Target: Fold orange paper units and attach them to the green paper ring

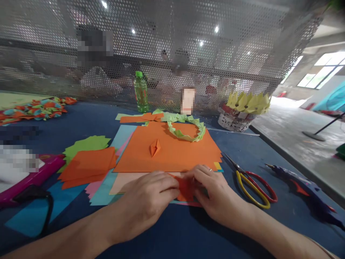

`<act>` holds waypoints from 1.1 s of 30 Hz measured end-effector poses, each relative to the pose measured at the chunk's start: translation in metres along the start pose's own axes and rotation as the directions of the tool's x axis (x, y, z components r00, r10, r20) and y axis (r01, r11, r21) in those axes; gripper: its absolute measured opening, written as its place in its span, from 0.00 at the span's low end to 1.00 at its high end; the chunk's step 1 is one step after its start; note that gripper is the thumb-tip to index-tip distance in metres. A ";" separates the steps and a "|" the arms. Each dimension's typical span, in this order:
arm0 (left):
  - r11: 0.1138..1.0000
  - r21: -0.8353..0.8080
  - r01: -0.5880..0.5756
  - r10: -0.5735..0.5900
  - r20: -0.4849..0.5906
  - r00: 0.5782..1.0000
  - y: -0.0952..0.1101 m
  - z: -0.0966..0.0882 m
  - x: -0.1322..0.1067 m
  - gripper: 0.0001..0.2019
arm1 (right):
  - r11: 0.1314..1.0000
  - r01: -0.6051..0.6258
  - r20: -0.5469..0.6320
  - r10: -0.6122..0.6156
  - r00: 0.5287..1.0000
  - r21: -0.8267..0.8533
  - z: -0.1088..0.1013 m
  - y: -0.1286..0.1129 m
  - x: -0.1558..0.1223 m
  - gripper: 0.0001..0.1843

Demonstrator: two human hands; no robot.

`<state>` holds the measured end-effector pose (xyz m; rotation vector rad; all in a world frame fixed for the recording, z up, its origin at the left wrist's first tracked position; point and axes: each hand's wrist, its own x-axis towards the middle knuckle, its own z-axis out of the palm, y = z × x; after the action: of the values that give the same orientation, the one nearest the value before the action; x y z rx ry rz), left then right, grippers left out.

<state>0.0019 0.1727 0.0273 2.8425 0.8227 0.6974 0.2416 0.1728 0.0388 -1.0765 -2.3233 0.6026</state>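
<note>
Closest to the camera, the left forearm (88, 232) is seen entering at eight o'clock and the right forearm (269, 225) at four, the clock being centred on a small orange paper (185, 193) held between the hands above a pile of coloured sheets (122, 182). By the bunched fingers of the left hand (155, 190), the paper's left edge is pinched. By the fingertips of the right hand (211, 189), its right side is touched; whether the thumb is pressed against them cannot be told.

From the left, a partly blurred magenta object (55, 163) is found at nine o'clock, with a black cable (50, 208) and a blue sheet (29, 219) near it. Paper scraps (45, 109) are heaped at ten. Orange squares (90, 163) are stacked at nine, partly over green sheets (81, 145). At eleven, a green-capped bottle (141, 94) is stood upright. On a large orange sheet (185, 156), a folded orange diamond (155, 147) is placed between ten and eleven, and a green paper ring (188, 137) at twelve. Between one and two, a basket (231, 122) is topped with yellow points (248, 102). At three, scissors (238, 168) are laid, then, farther out, a blue glue gun (304, 187).
</note>
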 end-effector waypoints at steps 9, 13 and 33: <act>0.995 -0.070 0.070 -0.074 -0.047 0.996 0.000 0.003 0.000 0.14 | 0.990 0.072 0.109 -0.059 0.992 -0.122 -0.005 -0.007 0.000 0.07; 0.995 -0.071 0.072 -0.074 -0.030 0.997 0.004 -0.001 -0.002 0.15 | 0.983 0.097 0.133 -0.077 0.988 -0.154 -0.003 -0.004 0.000 0.04; 0.990 -0.077 0.114 -0.120 -0.082 0.989 0.007 0.004 0.001 0.08 | 0.976 0.145 0.027 -0.143 0.989 -0.163 0.004 -0.003 0.000 0.03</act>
<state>0.0079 0.1675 0.0260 2.6911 0.9482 0.8214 0.2369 0.1704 0.0376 -0.9662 -2.4732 0.3701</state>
